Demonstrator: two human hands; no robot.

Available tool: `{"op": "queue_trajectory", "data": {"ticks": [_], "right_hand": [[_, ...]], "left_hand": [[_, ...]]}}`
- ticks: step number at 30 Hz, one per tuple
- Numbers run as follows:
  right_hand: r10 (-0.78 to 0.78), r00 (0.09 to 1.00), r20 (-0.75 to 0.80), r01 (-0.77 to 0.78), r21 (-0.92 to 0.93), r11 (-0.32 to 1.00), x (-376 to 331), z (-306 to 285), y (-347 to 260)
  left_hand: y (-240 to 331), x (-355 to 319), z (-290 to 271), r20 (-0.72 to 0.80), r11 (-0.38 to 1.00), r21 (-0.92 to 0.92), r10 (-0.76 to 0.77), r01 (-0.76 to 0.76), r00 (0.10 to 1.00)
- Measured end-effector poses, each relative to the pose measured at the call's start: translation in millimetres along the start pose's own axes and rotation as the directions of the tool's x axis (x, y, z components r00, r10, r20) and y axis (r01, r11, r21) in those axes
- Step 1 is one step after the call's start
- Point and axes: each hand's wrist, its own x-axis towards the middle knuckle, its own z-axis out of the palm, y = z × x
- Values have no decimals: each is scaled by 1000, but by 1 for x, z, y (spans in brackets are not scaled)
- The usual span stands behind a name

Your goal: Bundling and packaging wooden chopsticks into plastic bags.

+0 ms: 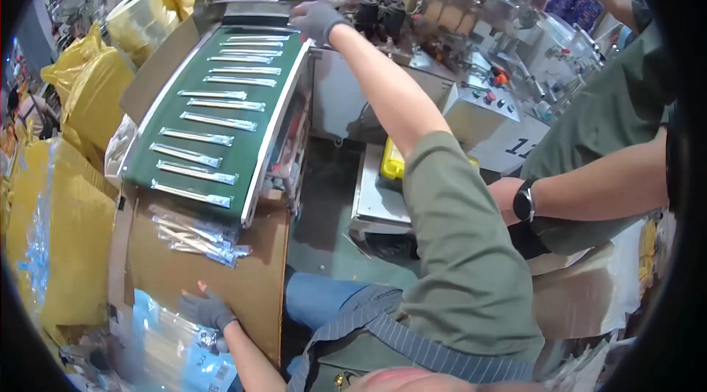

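My right hand (318, 19), in a grey glove, reaches far forward to the top right corner of a sloping green conveyor belt (258, 86); its fingers lie flat by the metal side rail and hold nothing. Several long, clear sealed packets (208, 122) lie crosswise on the belt. Below the belt's lower end stands a brown cardboard box (250, 285) with a pile of fallen packets (197, 239) inside. My left hand (207, 309), also gloved, grips the box's near edge.
Yellow bags (92, 97) are stacked to the left of the belt. A packing machine (471, 39) with buttons stands at the back right. Another person's arm with a black wristwatch (523, 202) comes in from the right. Clear plastic wrapping (173, 355) lies below the box.
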Motion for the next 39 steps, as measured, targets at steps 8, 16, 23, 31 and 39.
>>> {"op": "queue_trajectory", "data": {"ticks": [8,16,23,31,39], "right_hand": [[-625,425,655,435,457,776,-334,217,-62],[-795,432,427,763,297,574,-433,277,-45],[-871,449,199,858,176,482,-442,333,-19],[-744,380,550,826,160,540,-434,299,-49],[-643,359,676,758,190,624,-434,297,-37]], "left_hand": [[20,-2,5,-62,996,-83,-25,20,998],[24,-8,16,9,987,-148,-57,58,998],[22,2,2,7,979,-201,-31,32,999],[28,1,-6,52,984,-169,-47,55,998],[31,-1,1,83,983,-167,-64,78,994]]}}
